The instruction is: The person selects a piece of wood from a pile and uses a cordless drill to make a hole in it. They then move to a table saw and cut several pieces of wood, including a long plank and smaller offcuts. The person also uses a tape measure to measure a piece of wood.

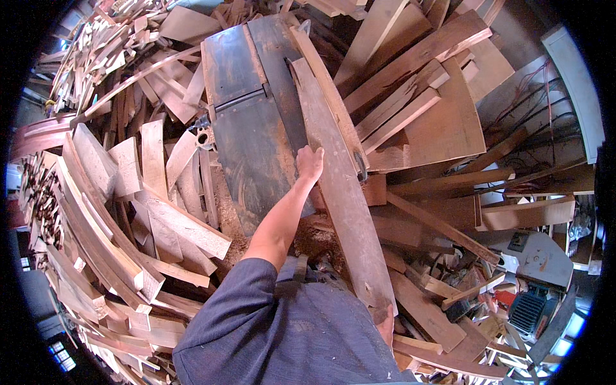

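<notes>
A long, weathered wooden board (pixel 350 212) lies at a slant along the right side of a dark metal machine table (pixel 250 141), which looks like a jointer's bed. Its far part runs beside a narrow wooden fence (pixel 327 90). My left hand (pixel 310 163) is closed at the board's left edge, about midway along it. At the near end, close to my body, my right hand (pixel 386 326) grips the board from its right side. Most of the right hand's fingers are hidden by the board.
Stacked planks (pixel 109 218) and offcuts crowd the left. Wider boards (pixel 436 122) lean at the far right. A grey machine with a finned motor (pixel 529 312) stands at lower right among scraps. Wood shavings (pixel 228 212) lie about the jointer's base.
</notes>
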`<state>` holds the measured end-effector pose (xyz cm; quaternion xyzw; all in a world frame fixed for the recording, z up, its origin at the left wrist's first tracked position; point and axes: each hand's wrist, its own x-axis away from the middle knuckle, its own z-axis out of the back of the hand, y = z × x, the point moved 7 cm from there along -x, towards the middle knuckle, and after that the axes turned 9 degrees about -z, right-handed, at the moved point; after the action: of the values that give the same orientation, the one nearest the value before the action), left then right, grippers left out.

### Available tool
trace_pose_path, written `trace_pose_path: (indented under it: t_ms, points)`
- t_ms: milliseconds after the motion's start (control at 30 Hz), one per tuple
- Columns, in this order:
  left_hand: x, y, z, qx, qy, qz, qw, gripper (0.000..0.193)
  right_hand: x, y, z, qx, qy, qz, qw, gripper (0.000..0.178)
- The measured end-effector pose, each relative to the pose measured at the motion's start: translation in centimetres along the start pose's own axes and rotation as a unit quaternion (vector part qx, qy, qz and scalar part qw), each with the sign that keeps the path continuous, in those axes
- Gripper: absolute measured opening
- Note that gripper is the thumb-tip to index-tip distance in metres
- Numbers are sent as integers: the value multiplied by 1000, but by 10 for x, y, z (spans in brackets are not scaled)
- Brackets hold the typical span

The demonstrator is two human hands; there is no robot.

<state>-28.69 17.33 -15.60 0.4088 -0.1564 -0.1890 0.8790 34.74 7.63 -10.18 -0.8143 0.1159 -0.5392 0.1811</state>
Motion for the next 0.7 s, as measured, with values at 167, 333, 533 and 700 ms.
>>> trace_pose_path:
  t_ms: [167,333,533,700]
  points:
    - [2,10,8,-21,30,-16,999,49,-2,-2,-2,3,-1,1,1000,65]
    - [-10,-6,-1,7,18,-28,999,50,-2,-4,-5,9,-4,3,1000,65]
    - [-12,-1,0,-12,19,-29,999,51,-3,-4,-8,20,-8,8,1000,65]
    - [-13,4,6,-29,17,-20,999,52,-3,-7,-14,52,-16,25,998,65]
